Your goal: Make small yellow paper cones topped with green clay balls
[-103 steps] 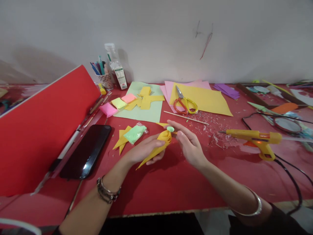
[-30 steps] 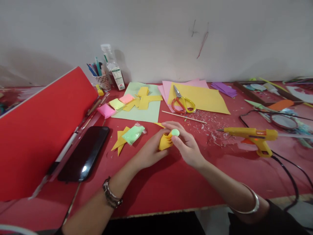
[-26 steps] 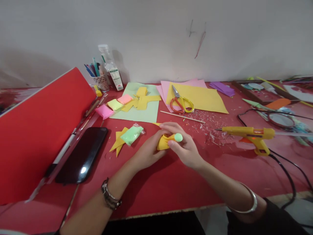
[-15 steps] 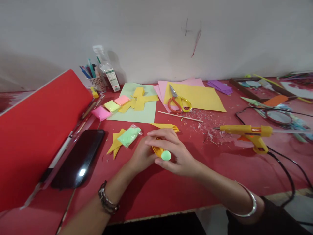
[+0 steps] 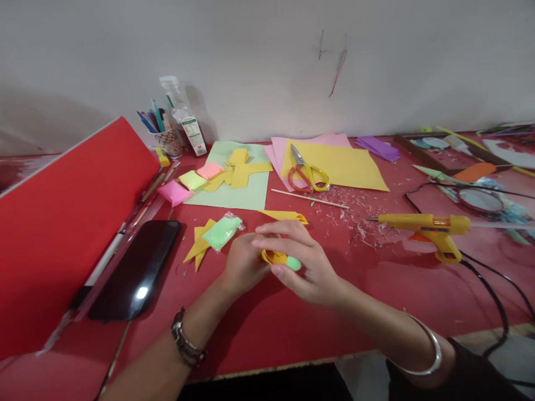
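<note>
Above the front of the red table, my left hand point(image 5: 246, 262) is curled round a rolled yellow paper cone point(image 5: 272, 257), whose open end faces up; its lower part is hidden by my fingers. My right hand point(image 5: 311, 267) is bent over from the right, with a small light-green clay ball point(image 5: 293, 263) between thumb and fingers, right beside the cone's rim. Its fingertips reach across toward my left hand. A packet of green clay point(image 5: 223, 232) lies left of my hands, on pointed yellow paper pieces point(image 5: 196, 249). Behind them is another rolled yellow paper point(image 5: 286, 216).
To the right lies a yellow glue gun point(image 5: 426, 223) with its cable. Scissors point(image 5: 309, 174) rest on yellow paper point(image 5: 355, 167), near a thin stick point(image 5: 309, 199) and scattered scraps. At left are a phone point(image 5: 136, 270), a red board point(image 5: 75, 223) and clay packets point(image 5: 173, 193).
The green clay ball has moved slightly right and up in my right hand, against the cone's rim. More of the cone's opening shows. Both hands have otherwise barely shifted.
</note>
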A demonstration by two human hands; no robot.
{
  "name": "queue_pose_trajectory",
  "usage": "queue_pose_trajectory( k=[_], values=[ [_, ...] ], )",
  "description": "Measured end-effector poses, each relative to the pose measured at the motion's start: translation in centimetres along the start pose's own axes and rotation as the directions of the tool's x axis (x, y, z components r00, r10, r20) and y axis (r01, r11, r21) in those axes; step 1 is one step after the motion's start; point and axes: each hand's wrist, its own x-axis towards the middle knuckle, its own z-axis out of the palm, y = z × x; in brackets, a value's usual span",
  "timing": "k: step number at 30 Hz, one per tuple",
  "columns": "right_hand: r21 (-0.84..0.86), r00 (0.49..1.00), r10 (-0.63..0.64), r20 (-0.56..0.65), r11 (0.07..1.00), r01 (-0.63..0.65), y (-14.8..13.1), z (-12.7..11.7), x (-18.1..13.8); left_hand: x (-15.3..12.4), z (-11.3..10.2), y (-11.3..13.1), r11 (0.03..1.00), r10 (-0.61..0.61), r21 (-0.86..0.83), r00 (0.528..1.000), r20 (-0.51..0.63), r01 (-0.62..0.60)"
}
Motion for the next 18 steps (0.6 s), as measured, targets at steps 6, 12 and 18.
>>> queue_pose_trajectory(
  k=[6, 12, 18],
  values=[
    [0.048, 1.0, 0.012, -0.018, 0.999, -0.011, -0.08, -0.12, -0.03, -0.15, 0.16, -0.32, 0.995, 0.02, 0.098, 1.0, -0.008, -0.019],
    [0.037, 0.999, 0.025, 0.03, 0.999, -0.026, -0.14, -0.28, 0.02, -0.14, 0.2, -0.47, 0.981, 0.07, 0.184, 0.997, -0.015, -0.066],
    [0.062, 0.997, 0.052, 0.065, 0.996, -0.056, -0.06, -0.41, -0.06, -0.21, 0.19, -0.65, 0.973, 0.066, 0.218, 0.997, 0.037, -0.073]
  ],
)
